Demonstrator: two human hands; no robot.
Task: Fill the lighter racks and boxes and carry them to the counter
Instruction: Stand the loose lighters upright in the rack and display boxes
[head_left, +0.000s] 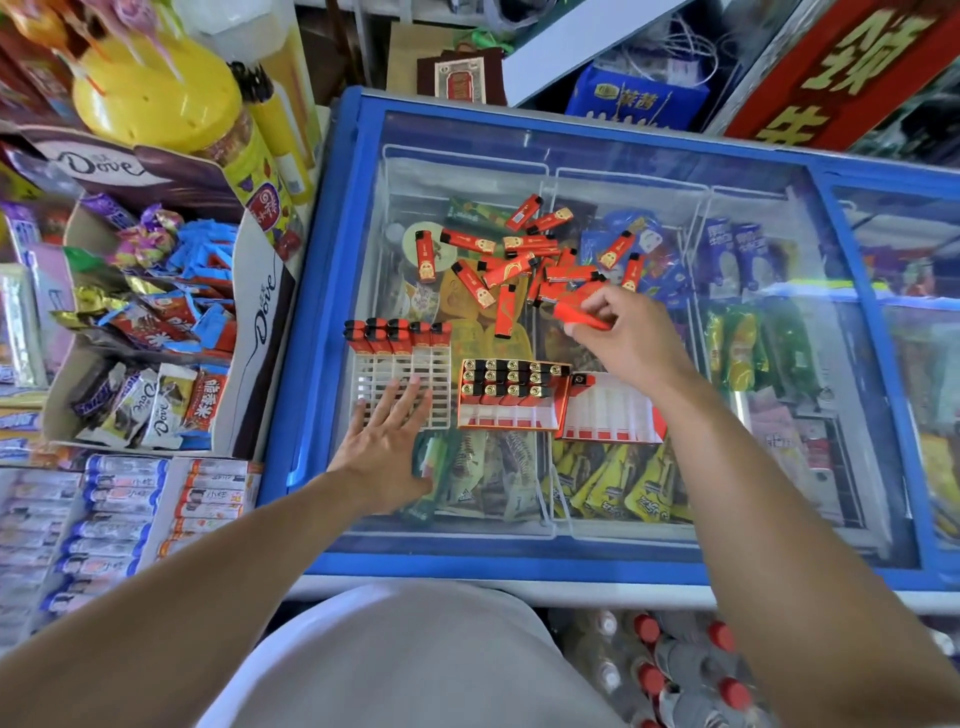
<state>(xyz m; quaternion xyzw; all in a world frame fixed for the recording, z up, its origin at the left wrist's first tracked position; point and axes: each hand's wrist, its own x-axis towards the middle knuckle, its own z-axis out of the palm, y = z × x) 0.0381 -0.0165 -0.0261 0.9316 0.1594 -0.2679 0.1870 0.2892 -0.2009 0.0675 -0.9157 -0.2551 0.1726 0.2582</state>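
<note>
Several loose red lighters (511, 260) lie scattered on the glass lid of a blue freezer (332, 291). A white plastic rack (415, 387) at the left holds one row of lighters along its far edge. My left hand (387, 441) rests flat and open on the rack's near side. A red box (511, 397) in the middle holds three rows of lighters. To its right a red and white box (613, 410) holds one lighter in its far left corner. My right hand (621, 332) grips red lighters (579, 312) above the pile's near right edge.
An open Dove carton (156, 322) of wrapped sweets stands left of the freezer, with a yellow lollipop tub (156, 88) behind it. Boxed goods are stacked at the lower left. Bottles with red caps (675, 670) stand on the floor below the freezer.
</note>
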